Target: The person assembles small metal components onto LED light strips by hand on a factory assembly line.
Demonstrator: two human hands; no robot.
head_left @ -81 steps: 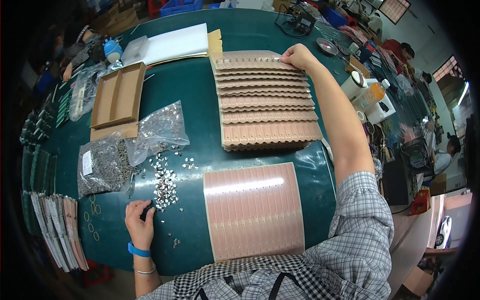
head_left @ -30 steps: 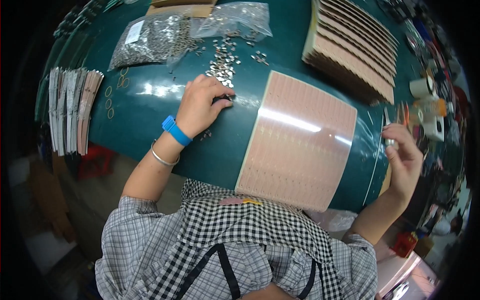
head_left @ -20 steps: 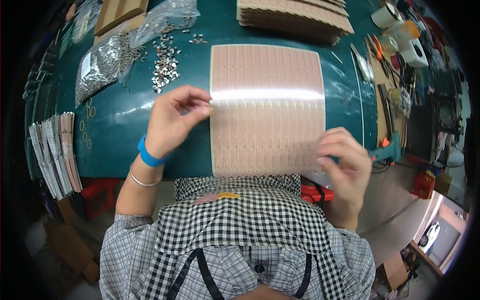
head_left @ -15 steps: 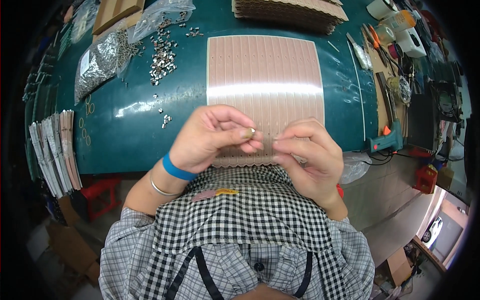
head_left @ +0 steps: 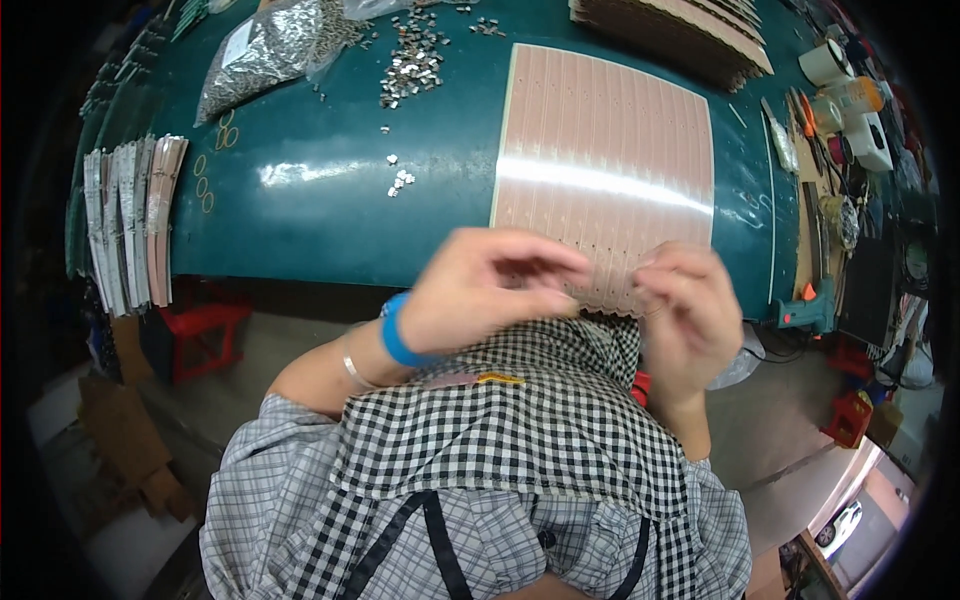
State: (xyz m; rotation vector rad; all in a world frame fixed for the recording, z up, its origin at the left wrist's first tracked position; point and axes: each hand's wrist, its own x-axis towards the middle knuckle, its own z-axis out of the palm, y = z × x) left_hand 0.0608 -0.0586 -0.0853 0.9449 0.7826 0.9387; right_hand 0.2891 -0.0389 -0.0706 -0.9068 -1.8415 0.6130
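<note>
And here come the two hands, facing each other over the near edge of the panel; the left hand (head_left: 482, 290) reaches in from the left, palm turned inward, its thumb and fingers parted with a clear gap; the right hand (head_left: 692, 305) sits opposite, wrist bent up, fingers curled toward the thumb, too blurred to tell whether anything small is pinched there; the two are close but apart; on the left wrist, one blue band (head_left: 402, 335) and one pale bracelet (head_left: 357, 372).

Now the count: one pinkish scored panel (head_left: 605, 140), flat on the green table (head_left: 300, 235), its scalloped near edge right by the checked apron (head_left: 520, 430); one tall stack of similar boards (head_left: 675, 35) beyond it; one heap of shiny metal pieces (head_left: 412, 62), too many to number, with a handful of strays (head_left: 400, 183) nearer; one bulging clear bag (head_left: 270, 55); some five or six rubber bands (head_left: 201, 167); one green glue gun (head_left: 806, 313) at the right.
</note>
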